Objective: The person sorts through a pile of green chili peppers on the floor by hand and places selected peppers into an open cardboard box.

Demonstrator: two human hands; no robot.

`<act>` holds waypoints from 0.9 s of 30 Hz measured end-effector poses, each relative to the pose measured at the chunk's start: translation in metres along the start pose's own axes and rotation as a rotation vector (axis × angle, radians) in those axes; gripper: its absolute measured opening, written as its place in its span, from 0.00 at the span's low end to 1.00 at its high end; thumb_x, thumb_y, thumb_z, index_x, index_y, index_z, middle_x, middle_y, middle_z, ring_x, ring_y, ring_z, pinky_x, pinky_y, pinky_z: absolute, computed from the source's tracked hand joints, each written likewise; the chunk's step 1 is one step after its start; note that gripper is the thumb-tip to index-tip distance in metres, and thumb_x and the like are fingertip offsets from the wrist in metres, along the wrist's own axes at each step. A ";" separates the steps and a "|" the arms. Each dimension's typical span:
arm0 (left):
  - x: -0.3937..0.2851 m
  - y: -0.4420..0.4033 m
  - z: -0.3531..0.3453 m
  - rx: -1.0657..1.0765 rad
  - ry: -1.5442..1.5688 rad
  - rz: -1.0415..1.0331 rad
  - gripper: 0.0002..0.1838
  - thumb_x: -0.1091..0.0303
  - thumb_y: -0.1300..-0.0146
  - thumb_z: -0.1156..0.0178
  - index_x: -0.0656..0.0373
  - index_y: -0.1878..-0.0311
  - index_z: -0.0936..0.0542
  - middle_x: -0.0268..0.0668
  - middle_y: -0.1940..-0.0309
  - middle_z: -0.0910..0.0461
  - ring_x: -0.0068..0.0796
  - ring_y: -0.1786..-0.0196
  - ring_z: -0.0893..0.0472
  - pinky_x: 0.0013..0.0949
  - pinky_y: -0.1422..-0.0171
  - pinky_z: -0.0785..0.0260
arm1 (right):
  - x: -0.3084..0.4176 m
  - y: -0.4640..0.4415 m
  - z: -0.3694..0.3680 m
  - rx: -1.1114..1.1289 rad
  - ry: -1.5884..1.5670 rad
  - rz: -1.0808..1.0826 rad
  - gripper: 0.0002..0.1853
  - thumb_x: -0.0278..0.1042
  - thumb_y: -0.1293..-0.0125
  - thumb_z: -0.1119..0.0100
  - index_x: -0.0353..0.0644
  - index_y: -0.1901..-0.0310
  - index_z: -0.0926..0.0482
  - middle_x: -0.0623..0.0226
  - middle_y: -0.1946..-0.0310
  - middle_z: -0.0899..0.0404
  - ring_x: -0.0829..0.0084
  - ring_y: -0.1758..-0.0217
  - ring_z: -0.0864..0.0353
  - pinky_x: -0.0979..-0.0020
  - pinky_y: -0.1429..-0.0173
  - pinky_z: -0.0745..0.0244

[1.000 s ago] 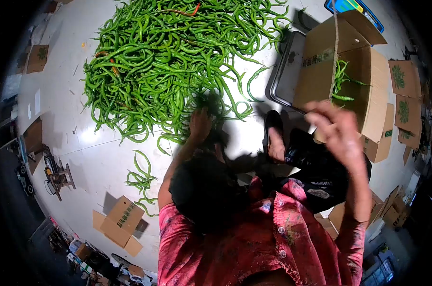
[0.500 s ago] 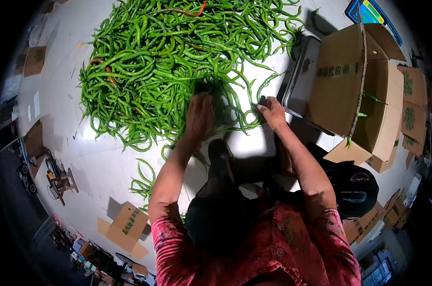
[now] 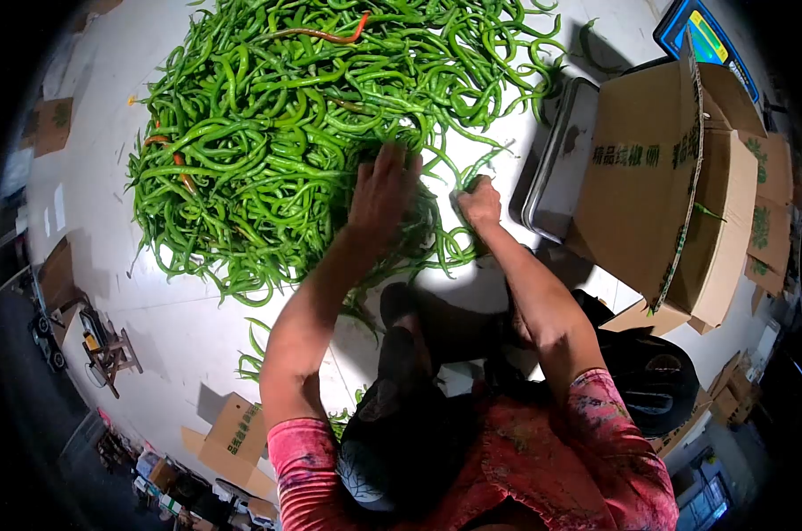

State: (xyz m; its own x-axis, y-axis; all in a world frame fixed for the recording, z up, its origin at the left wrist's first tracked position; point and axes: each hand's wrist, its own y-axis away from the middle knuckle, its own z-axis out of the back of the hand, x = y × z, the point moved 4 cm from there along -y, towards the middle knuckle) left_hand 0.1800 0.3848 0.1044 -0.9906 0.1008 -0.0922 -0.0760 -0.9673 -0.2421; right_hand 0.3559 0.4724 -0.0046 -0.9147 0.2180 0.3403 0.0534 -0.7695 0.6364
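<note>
Large open carton, right of the frame: black Chinese characters across its near wall; I can read 精品线椒, with one more mark after them that I can't make out.
Same carton, by its edge: a second black print, foreshortened from where I stand, seemingly opening with 精品 too; the rest is squeezed.
Small carton, lower left: a slanting column of dark Chinese characters, too small and tilted for me to read surely.
Blue-edged item, upper right corner: pale lettering on its dark border, too tiny to read.
Brown cardboard panels, right edge: green plant emblem, any wording illegible.
</note>
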 end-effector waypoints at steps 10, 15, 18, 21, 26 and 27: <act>0.019 -0.024 -0.035 0.209 -0.077 -0.055 0.17 0.65 0.48 0.43 0.54 0.54 0.22 0.41 0.54 0.25 0.43 0.43 0.30 0.52 0.38 0.39 | -0.020 -0.008 0.000 0.289 -0.537 0.023 0.20 0.29 0.53 0.36 0.37 0.59 0.32 0.64 0.72 0.25 0.71 0.69 0.26 0.71 0.63 0.30; 0.031 0.001 -0.026 0.157 -0.128 -0.012 0.17 0.66 0.46 0.45 0.54 0.51 0.23 0.40 0.49 0.27 0.38 0.46 0.28 0.52 0.42 0.40 | -0.030 0.008 0.010 0.446 -0.751 -0.073 0.14 0.22 0.45 0.41 0.38 0.57 0.31 0.61 0.65 0.22 0.75 0.64 0.23 0.75 0.62 0.27; 0.032 0.000 -0.051 0.262 -0.136 -0.003 0.16 0.67 0.47 0.45 0.54 0.53 0.23 0.40 0.48 0.27 0.38 0.46 0.28 0.51 0.43 0.40 | -0.048 0.009 -0.012 0.482 -0.601 -0.043 0.17 0.24 0.45 0.35 0.33 0.54 0.27 0.58 0.61 0.20 0.71 0.56 0.21 0.75 0.55 0.24; 0.032 0.000 -0.064 -0.009 -0.123 -0.083 0.15 0.68 0.48 0.45 0.54 0.55 0.23 0.38 0.54 0.25 0.37 0.47 0.29 0.50 0.43 0.40 | -0.039 0.027 -0.022 0.312 -0.342 0.072 0.25 0.36 0.50 0.27 0.35 0.52 0.24 0.58 0.57 0.17 0.67 0.54 0.19 0.71 0.45 0.27; 0.014 -0.022 -0.010 0.003 0.018 0.009 0.07 0.71 0.48 0.45 0.55 0.64 0.24 0.35 0.65 0.24 0.39 0.57 0.24 0.49 0.43 0.39 | -0.011 0.041 -0.020 0.140 0.021 0.095 0.26 0.39 0.51 0.27 0.36 0.55 0.28 0.51 0.60 0.18 0.53 0.54 0.17 0.58 0.48 0.24; 0.012 -0.024 0.006 -0.009 0.068 0.035 0.08 0.71 0.48 0.45 0.55 0.63 0.25 0.35 0.66 0.24 0.40 0.59 0.24 0.48 0.44 0.38 | -0.015 0.036 -0.027 0.121 0.077 0.101 0.25 0.38 0.51 0.28 0.36 0.55 0.28 0.50 0.60 0.18 0.51 0.56 0.18 0.57 0.50 0.23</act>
State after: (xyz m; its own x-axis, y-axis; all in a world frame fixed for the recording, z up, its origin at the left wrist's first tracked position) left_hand 0.1690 0.4077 0.1153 -0.9826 0.0829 -0.1663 -0.0400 -0.9683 -0.2465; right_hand 0.3602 0.4255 -0.0058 -0.9301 0.0924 0.3556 0.1903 -0.7066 0.6815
